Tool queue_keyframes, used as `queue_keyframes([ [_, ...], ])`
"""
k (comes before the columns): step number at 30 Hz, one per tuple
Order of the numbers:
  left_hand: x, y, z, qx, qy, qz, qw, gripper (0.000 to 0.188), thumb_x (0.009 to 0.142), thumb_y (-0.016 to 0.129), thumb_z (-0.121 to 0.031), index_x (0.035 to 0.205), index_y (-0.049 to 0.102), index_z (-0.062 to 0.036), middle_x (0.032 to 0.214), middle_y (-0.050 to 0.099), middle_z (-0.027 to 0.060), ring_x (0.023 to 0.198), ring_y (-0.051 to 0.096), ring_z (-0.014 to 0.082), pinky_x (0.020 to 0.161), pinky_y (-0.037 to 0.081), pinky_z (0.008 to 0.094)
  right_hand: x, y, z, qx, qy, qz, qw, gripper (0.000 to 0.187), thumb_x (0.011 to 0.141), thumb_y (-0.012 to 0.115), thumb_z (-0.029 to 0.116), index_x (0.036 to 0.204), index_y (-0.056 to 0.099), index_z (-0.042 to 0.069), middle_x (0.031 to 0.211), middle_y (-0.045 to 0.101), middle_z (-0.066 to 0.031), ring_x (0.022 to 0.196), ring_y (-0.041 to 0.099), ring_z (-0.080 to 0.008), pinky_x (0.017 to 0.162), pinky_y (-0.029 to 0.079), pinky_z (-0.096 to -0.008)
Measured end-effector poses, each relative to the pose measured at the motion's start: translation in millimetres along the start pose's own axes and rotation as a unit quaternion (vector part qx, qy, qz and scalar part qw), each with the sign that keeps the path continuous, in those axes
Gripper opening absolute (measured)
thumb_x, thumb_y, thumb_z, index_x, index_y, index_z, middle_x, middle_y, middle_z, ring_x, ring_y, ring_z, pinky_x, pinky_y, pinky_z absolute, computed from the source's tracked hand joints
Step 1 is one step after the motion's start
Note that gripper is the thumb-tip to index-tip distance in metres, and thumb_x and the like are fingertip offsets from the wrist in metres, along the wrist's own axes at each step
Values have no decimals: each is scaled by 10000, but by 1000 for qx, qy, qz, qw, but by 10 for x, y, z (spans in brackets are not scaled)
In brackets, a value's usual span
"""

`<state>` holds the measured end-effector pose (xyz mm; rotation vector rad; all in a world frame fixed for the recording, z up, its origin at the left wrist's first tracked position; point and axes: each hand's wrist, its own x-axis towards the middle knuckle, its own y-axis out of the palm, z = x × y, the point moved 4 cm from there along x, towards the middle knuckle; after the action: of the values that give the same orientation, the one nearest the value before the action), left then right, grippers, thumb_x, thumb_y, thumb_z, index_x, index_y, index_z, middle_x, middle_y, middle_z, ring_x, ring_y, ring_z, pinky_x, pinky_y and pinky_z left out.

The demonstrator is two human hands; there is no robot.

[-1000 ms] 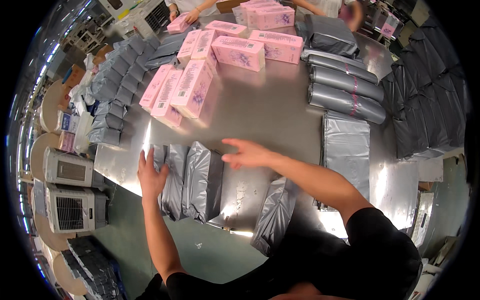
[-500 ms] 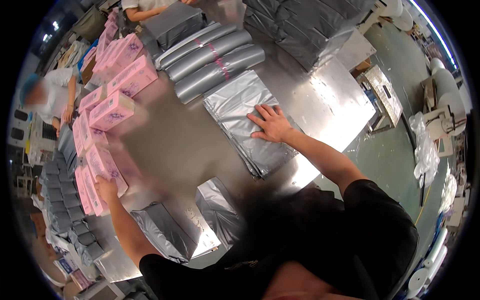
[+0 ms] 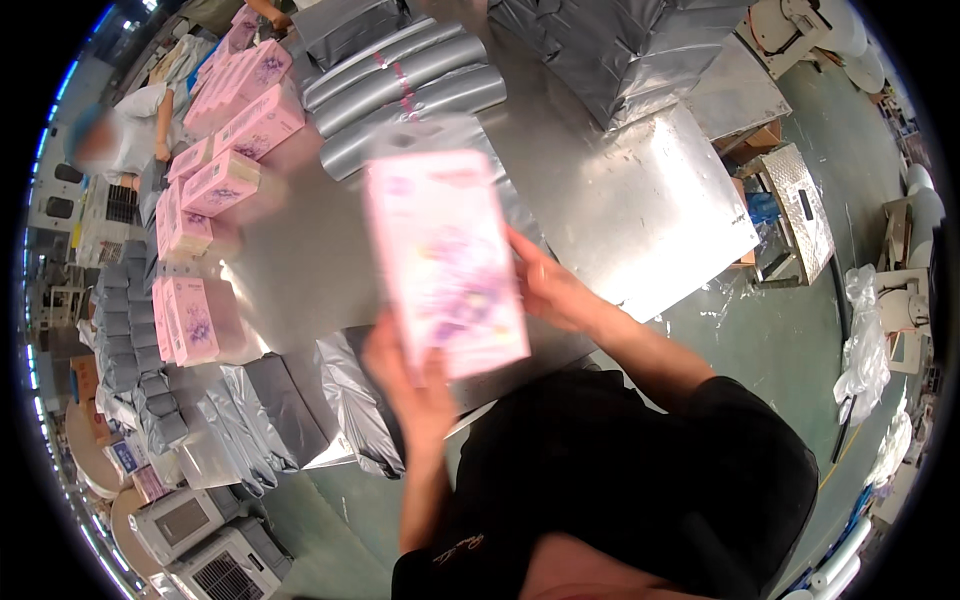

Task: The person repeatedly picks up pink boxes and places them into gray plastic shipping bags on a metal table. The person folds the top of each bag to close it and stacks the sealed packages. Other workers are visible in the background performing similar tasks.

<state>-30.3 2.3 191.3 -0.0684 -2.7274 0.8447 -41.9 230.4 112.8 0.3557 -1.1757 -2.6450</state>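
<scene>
1 pink pack [image 3: 450,270] is held up at mid-view, over the desk [image 3: 310,275].
The left hand [image 3: 412,385] grasps the pack's near end at 6 o'clock; the right hand [image 3: 550,290] meets its edge at 3 o'clock, but I cannot tell whether those fingers grip. The step in hand appears to be bringing the pack over the flat grey bags [image 3: 520,212], partly hidden behind it toward 1 o'clock. The next move seems to call for a steady 2-sided hold and careful lining-up, clear of the grey parcels [image 3: 355,400] between 7 and 8 o'clock. More pink packs [image 3: 222,184] stand from 9 to 11 o'clock.
</scene>
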Motion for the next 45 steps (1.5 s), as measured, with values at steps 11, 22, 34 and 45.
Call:
queue_keyframes([
  [11, 189, 1234, 1326, 191, 57, 137, 970, 229, 807, 730, -57, 1031, 691, -31, 1057, 656, 148, 969, 630, 386, 865, 518, 466, -1338, -459, -471, -539, 117, -150, 821, 952, 861, 810, 344, 1616, 272, 130, 1500, 465, -203, 1339, 531, -385, 1098, 460, -446],
  [22, 423, 1187, 1722, -56, -171, 133, 975, 94, 840, 721, 0, 933, 719, 13, 895, 681, 66, 755, 650, 112, 681, 514, 283, -389, -530, 258, -831, -259, -176, 460, 184, 859, 734, 232, 1002, 745, 118, 993, 667, -73, 894, 650, -252, 810, 492, -386],
  [34, -350, 791, 936, 16, 139, 26, 990, 190, 864, 736, -48, 1030, 644, -48, 1098, 681, 167, 840, 676, 364, 760, 551, 414, -327, -763, -223, -794, -355, -84, 486, 262, 805, 662, 93, 1058, 600, 76, 1054, 664, -105, 939, 647, -318, 863, 481, -423],
  [45, -1337, 904, 1359, 7, -85, 241, 967, 141, 832, 667, -38, 943, 586, -6, 884, 655, 248, 894, 674, 444, 789, 533, 478, -1227, -955, -636, -681, 78, -66, 725, 230, 886, 727, 207, 1036, 599, 87, 916, 682, -174, 893, 680, -373, 785, 543, -440],
])
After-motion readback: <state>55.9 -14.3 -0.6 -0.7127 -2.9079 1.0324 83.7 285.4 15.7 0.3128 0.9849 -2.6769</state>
